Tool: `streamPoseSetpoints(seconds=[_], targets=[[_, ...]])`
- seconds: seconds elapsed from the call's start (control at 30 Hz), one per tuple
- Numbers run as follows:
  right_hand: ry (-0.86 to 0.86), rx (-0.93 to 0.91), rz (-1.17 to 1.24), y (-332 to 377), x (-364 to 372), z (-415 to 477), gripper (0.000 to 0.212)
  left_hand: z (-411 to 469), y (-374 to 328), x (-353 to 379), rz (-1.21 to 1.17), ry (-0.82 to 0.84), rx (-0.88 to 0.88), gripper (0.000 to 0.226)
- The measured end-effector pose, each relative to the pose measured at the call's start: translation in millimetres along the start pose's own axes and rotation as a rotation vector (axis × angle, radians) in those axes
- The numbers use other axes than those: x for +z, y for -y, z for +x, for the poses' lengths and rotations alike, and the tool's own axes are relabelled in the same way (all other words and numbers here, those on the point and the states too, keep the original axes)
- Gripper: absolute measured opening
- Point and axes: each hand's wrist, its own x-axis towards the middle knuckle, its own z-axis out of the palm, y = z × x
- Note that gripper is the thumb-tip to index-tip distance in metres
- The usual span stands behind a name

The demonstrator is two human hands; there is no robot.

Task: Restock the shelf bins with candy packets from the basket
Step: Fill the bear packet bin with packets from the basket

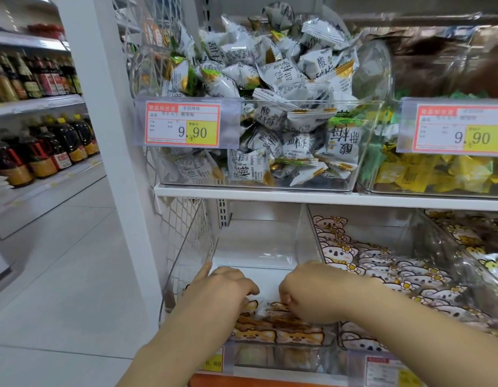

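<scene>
- Arranging fox packets [273, 335] in the lower clear bin [259, 272].
- Pinching one with right hand [308, 297]; cannot tell left hand [224, 289]'s grip.
- Seating it upright next, probably.

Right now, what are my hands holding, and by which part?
The right hand seems to pinch a fox-print packet by its top edge. The left hand lies on the neighbouring packets; any hold there cannot be told.

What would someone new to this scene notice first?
The clear bin on the upper shelf, heaped with white candy packets, grabs the eye first, along with its red and yellow price tag. Below, the left hand and right hand reach into a lower bin onto fox-face packets, beside rows of koala-face packets.
</scene>
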Motion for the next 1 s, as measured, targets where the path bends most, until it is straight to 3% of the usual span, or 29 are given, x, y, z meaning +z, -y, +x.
streamPoseSetpoints(seconds=[0.2,0.4,0.6,1.0], targets=[[-0.021,0.005,-0.018,0,1,-1,0.031,7,-11,0,-0.004,0.009,0.026,0.039],[-0.076,-0.014,-0.041,-3,3,-4,0.028,36,-33,-1,0.111,0.186,0.011,0.029],[-0.177,-0.015,-0.121,-12,11,-9,0.028,35,-29,9,0.018,0.158,-0.012,0.023],[-0.200,0.003,-0.092,-14,14,-12,0.026,36,-29,7,-0.018,0.183,-0.021,0.026]])
